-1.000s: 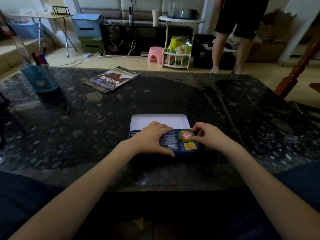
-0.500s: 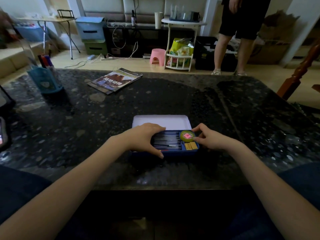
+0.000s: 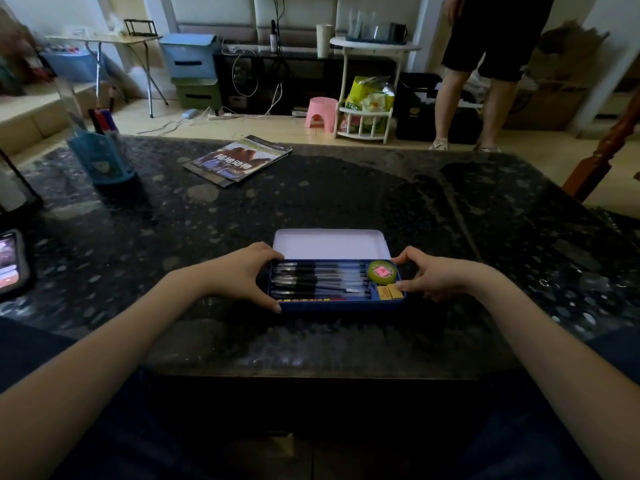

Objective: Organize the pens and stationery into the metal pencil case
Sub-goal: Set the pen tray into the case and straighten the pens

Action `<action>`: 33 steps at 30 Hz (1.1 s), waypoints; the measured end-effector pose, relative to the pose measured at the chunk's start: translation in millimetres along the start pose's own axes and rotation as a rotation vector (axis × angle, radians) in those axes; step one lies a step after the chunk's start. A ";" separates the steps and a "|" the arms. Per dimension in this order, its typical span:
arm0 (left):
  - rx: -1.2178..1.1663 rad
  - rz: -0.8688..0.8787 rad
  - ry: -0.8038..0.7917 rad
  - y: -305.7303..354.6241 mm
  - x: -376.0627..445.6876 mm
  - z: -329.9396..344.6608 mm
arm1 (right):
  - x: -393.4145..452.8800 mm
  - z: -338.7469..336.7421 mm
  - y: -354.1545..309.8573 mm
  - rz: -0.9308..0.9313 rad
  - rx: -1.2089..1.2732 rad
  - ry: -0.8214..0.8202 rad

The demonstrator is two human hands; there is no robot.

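Pencil case [image 3: 334, 304]: a blue metal case is seen lying open on the dark speckled table [image 3: 346, 195], close to the table's near edge; every place below is given relative to this case.
Lid [image 3: 330, 244]: the white inside is shown, folded back along the far side of the case.
Pens [image 3: 320, 281]: several black and clear pens are laid lengthwise in rows inside the case, filling its left and middle part.
Round green item [image 3: 382, 272]: a green disc with a pink centre is set in the far right corner of the case; what it is cannot be told.
Erasers [image 3: 389, 292]: two small tan blocks are placed side by side in the near right corner of the case.
Left hand [image 3: 239, 277]: it is curled round the left end of the case, fingers at the far corner, thumb on the near edge.
Right hand [image 3: 434, 275]: it is wrapped round the right end of the case, fingers over the far right corner, thumb by the erasers.
Hands together: they are held apart, with the case clamped between them.
Magazine [image 3: 239, 160]: it is laid flat well beyond the case, to the far left.
Pen holder [image 3: 102, 157]: a blue cup with markers is stood far to the left and beyond the case.
Phone [image 3: 10, 263]: it is seen at the table's left edge, well left of the case.
Standing person [image 3: 485, 64]: only legs and dark shorts are shown, on the floor far beyond the case.
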State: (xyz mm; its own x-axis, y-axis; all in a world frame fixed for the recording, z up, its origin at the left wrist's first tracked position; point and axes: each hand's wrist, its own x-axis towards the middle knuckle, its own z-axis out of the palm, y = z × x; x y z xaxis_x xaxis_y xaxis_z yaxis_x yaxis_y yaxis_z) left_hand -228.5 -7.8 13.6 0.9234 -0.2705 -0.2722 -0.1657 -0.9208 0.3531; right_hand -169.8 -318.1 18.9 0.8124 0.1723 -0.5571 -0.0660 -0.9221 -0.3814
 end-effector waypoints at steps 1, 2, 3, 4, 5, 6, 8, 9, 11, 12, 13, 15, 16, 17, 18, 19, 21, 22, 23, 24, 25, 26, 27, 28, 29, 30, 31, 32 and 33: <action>-0.015 0.003 0.009 -0.5 0.0 1.2 | -1.0 -0.4 -0.6 -0.004 -0.039 0.006; -0.026 0.007 0.015 -0.9 -0.5 2.3 | -2.4 -0.6 -1.2 -0.009 -0.073 0.013; -0.035 0.010 0.020 -1.5 -0.7 3.2 | -3.7 -0.7 -1.7 -0.014 -0.092 0.018; -0.044 0.010 0.021 -2.6 -0.9 3.9 | -5.7 -0.3 -2.3 -0.020 -0.100 0.022; -0.050 0.012 0.021 -3.6 -0.8 4.2 | -8.0 0.4 -2.8 -0.028 -0.101 0.030; -0.050 0.018 0.023 -4.0 -0.8 4.2 | -10.2 2.1 -3.4 -0.045 -0.111 0.060; -0.051 0.032 0.025 -5.4 -0.5 3.7 | -10.8 7.8 -4.6 -0.121 -0.169 0.241; -0.055 0.038 0.024 -6.1 -0.2 2.8 | -10.3 11.6 -6.9 -0.176 -0.183 0.370; -0.073 0.042 0.026 -7.3 0.4 0.0 | -10.8 16.0 -16.6 -0.317 -0.159 0.548; -0.082 0.040 0.027 -8.4 1.1 -1.5 | -10.7 15.9 -23.6 -0.382 -0.155 0.579; -0.089 0.039 0.028 -9.7 1.9 -2.8 | -10.1 14.8 -31.3 -0.429 -0.170 0.581; -0.099 0.037 0.026 -12.1 3.3 -3.9 | -6.0 11.6 -45.2 -0.482 -0.236 0.551; -0.111 0.038 0.026 -13.1 3.7 -3.8 | -2.6 10.6 -50.9 -0.497 -0.272 0.533; -0.123 0.040 0.027 -14.1 4.1 -3.6 | 1.5 10.1 -55.2 -0.505 -0.307 0.516; -0.131 0.046 0.028 -14.8 4.5 -3.6 | 5.4 10.2 -58.4 -0.509 -0.345 0.497; -0.134 0.049 0.029 -15.7 5.4 -3.7 | 9.0 10.8 -60.6 -0.508 -0.383 0.473; -0.134 0.048 0.023 -17.4 7.1 -4.3 | 13.5 11.9 -61.9 -0.503 -0.448 0.421; -0.132 0.050 0.017 -18.1 7.9 -4.5 | 15.3 12.4 -61.2 -0.499 -0.468 0.401; -0.132 0.054 0.009 -18.7 9.0 -4.3 | 16.8 12.8 -60.0 -0.499 -0.476 0.389; -0.130 0.056 -0.003 -18.9 9.7 -4.0 | 17.8 13.3 -58.7 -0.499 -0.477 0.382; -0.128 0.058 -0.015 -18.8 10.2 -3.7 | 18.9 13.8 -57.8 -0.499 -0.477 0.380; -0.124 0.060 -0.025 -18.5 10.6 -3.7 | 19.3 14.6 -57.4 -0.497 -0.482 0.381; -0.119 0.061 -0.031 -18.5 11.0 -3.8 | 19.9 15.3 -57.4 -0.493 -0.496 0.386; -0.115 0.060 -0.035 -18.8 11.7 -4.2 | 20.3 15.9 -57.8 -0.490 -0.516 0.398; -0.113 0.058 -0.038 -19.2 12.2 -4.8 | 20.8 16.4 -58.1 -0.487 -0.533 0.408; -0.114 0.056 -0.043 -19.4 12.6 -5.4 | 21.5 16.5 -58.0 -0.486 -0.540 0.414; -0.115 0.056 -0.048 -19.6 12.8 -5.9 | 21.6 16.6 -57.6 -0.488 -0.536 0.416; -0.115 0.058 -0.049 -19.9 13.0 -6.5 | 21.8 16.3 -56.9 -0.489 -0.526 0.416; -0.113 0.061 -0.048 -20.4 13.1 -7.1 | 21.4 15.9 -56.3 -0.492 -0.507 0.418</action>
State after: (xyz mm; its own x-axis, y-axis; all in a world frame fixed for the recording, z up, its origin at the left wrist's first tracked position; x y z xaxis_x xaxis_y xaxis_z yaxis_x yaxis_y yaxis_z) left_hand -210.5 9.5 9.2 0.8948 -0.3407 -0.2883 -0.1787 -0.8654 0.4682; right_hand -157.9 -257.0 16.7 0.8355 0.5468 -0.0538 0.5426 -0.8366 -0.0751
